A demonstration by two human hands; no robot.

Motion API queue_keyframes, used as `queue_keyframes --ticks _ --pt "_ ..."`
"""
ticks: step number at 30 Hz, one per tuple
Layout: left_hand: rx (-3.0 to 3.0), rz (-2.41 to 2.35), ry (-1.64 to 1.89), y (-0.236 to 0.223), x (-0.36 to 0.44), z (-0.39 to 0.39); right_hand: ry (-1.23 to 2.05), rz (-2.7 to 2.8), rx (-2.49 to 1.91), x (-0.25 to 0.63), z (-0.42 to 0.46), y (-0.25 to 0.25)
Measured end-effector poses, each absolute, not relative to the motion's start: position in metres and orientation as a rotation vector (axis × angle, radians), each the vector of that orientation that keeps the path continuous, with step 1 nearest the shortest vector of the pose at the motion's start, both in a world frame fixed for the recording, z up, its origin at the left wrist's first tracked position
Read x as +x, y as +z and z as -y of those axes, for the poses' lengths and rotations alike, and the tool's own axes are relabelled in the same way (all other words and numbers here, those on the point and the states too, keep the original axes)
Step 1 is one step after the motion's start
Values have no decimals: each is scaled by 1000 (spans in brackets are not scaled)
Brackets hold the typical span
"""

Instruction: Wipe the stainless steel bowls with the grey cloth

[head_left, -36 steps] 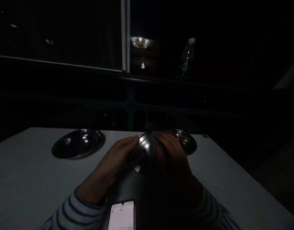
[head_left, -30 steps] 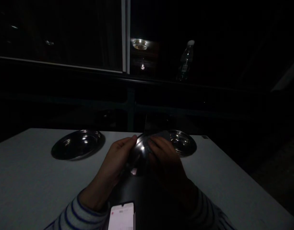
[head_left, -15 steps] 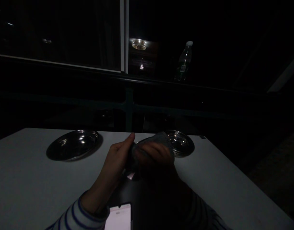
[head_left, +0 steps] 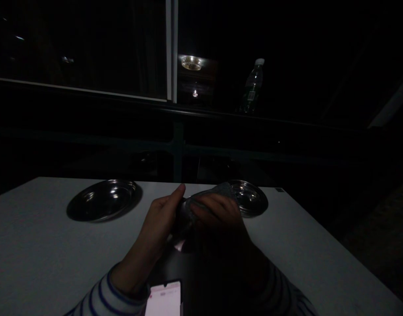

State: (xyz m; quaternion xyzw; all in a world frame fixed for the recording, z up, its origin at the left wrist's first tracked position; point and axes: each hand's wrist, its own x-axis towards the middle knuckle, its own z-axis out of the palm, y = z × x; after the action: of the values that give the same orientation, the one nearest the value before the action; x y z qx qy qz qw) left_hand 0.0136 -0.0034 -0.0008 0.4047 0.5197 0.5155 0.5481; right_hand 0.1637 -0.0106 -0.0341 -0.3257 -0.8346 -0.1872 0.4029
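Note:
My left hand [head_left: 160,219] grips the left rim of a shiny metal bowl [head_left: 183,221], thumb pointing up along its edge. The bowl is tilted above the table, and its right part is hidden behind my other hand. My right hand [head_left: 217,217] is closed on a grey cloth [head_left: 226,189] that lies pressed against the bowl's surface. Much of that hand is in deep shadow. Below the bowl, near the bottom of the view, a phone [head_left: 163,300] with a lit screen rests between my forearms.
A large metal dish [head_left: 102,202] sits at the far left of the white table [head_left: 73,254]. Behind my right hand stand what look like stacked metal plates [head_left: 252,199]. Past the table's far edge, a plastic bottle [head_left: 253,87] stands on a dark ledge by a window frame [head_left: 172,52].
My right hand has moved left and slightly down across the bowl with the cloth, covering more of it. The bowl has turned darker and tilted. My left hand keeps its grip.

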Motion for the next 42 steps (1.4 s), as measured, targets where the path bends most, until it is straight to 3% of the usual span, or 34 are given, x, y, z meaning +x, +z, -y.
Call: queue_keyframes --ticks 9,16,28,42 --pt "1010 -1180 1173 -1 15 6 -572 2141 -765 154 14 -39" --pt "986 -1119 1165 1 10 4 -338 1963 -957 180 7 -28" --pt "1194 -952 977 3 -3 -1 -315 2015 -983 187 5 -25" --pt "1034 -1171 1205 -2 2 -4 -375 2077 -977 180 7 -30"
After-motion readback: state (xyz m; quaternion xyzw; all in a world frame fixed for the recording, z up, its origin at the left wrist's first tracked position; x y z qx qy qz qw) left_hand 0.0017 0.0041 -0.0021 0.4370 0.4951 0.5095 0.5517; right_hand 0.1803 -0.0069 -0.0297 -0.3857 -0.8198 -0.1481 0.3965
